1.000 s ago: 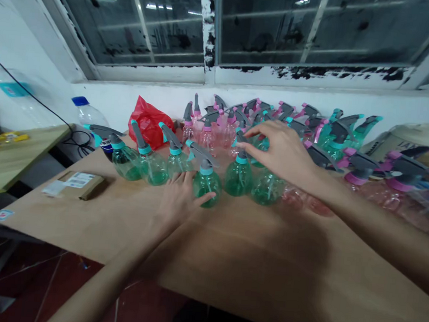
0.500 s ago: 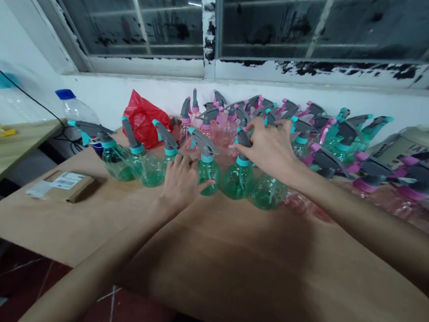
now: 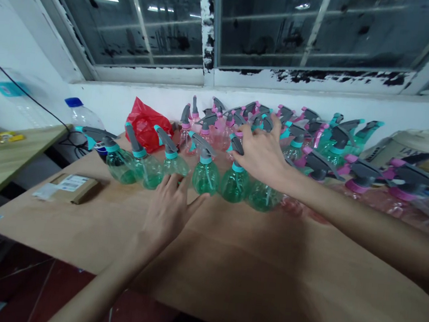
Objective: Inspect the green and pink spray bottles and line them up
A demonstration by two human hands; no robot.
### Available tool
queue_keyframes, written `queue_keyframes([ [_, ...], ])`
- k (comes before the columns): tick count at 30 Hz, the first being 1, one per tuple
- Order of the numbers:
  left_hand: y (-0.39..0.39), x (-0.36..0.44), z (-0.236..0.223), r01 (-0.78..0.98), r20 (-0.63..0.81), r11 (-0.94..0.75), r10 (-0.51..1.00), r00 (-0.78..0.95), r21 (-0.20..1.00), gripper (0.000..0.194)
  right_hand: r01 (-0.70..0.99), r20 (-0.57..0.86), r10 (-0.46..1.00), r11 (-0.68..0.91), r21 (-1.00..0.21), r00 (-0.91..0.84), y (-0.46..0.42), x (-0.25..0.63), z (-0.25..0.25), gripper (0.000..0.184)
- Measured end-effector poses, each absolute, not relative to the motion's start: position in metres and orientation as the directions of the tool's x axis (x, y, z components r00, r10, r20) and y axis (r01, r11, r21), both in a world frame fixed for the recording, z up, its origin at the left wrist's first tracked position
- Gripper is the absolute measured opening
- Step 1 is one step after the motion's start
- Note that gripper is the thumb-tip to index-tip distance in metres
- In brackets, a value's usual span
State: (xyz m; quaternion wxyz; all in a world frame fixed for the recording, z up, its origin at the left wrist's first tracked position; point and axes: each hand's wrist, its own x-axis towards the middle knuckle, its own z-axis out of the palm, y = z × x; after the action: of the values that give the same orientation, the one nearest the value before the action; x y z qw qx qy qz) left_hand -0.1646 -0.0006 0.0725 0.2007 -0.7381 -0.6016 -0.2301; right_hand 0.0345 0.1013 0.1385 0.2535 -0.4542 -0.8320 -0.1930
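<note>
Head view: right hand curls at a green spray bottle's head, pinch unclear, left hand spread before the tabletop row—one sideways nudge could topple the neighbouring green bottle!

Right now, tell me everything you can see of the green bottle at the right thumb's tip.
The green bottle is round and see-through, apparently plastic, with a teal collar, a grey spray head and a pale tube inside. It stands upright on the table, between two similar bottles. The right hand is at its head, partly covering it; whether it grips cannot be told.
</note>
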Motion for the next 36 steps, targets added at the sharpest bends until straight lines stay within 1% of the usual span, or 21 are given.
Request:
queue_keyframes([
  [6, -0.034, -0.167, 0.060, 0.969, 0.545, -0.246, 0.816, 0.194, 0.024, 0.045, 0.820, 0.579, 0.639, 0.564, 0.096, -0.507, 0.087, 0.031, 0.140, 0.052],
  [11, -0.041, -0.168, 0.053, 0.970, 0.504, -0.234, 0.847, 0.169, 0.068, 0.042, 0.811, 0.609, 0.612, 0.578, 0.093, -0.505, 0.089, 0.028, 0.134, 0.044],
  [18, -0.042, -0.170, 0.046, 0.970, 0.449, -0.221, 0.880, 0.153, 0.103, 0.042, 0.828, 0.649, 0.609, 0.558, 0.057, -0.456, 0.105, 0.026, 0.127, 0.047],
  [25, -0.041, -0.171, 0.044, 0.968, 0.410, -0.214, 0.901, 0.144, 0.132, 0.044, 0.817, 0.679, 0.587, 0.576, 0.032, -0.441, 0.109, 0.021, 0.124, 0.036],
  [28, -0.040, -0.172, 0.042, 0.969, 0.392, -0.207, 0.909, 0.140, 0.134, 0.045, 0.822, 0.691, 0.576, 0.568, 0.047, -0.437, 0.110, 0.020, 0.123, 0.035],
  [31, -0.039, -0.173, 0.039, 0.969, 0.375, -0.200, 0.917, 0.133, 0.145, 0.046, 0.832, 0.683, 0.582, 0.551, 0.068, -0.441, 0.111, 0.022, 0.124, 0.039],
  [34, -0.038, -0.171, 0.036, 0.964, 0.358, -0.196, 0.926, 0.123, 0.177, 0.044, 0.833, 0.667, 0.594, 0.549, 0.073, -0.450, 0.107, 0.024, 0.125, 0.042],
  [36, -0.038, -0.166, 0.035, 0.956, 0.357, -0.206, 0.926, 0.121, 0.209, 0.043, 0.825, 0.660, 0.590, 0.559, 0.081, -0.465, 0.100, 0.027, 0.127, 0.041],
])
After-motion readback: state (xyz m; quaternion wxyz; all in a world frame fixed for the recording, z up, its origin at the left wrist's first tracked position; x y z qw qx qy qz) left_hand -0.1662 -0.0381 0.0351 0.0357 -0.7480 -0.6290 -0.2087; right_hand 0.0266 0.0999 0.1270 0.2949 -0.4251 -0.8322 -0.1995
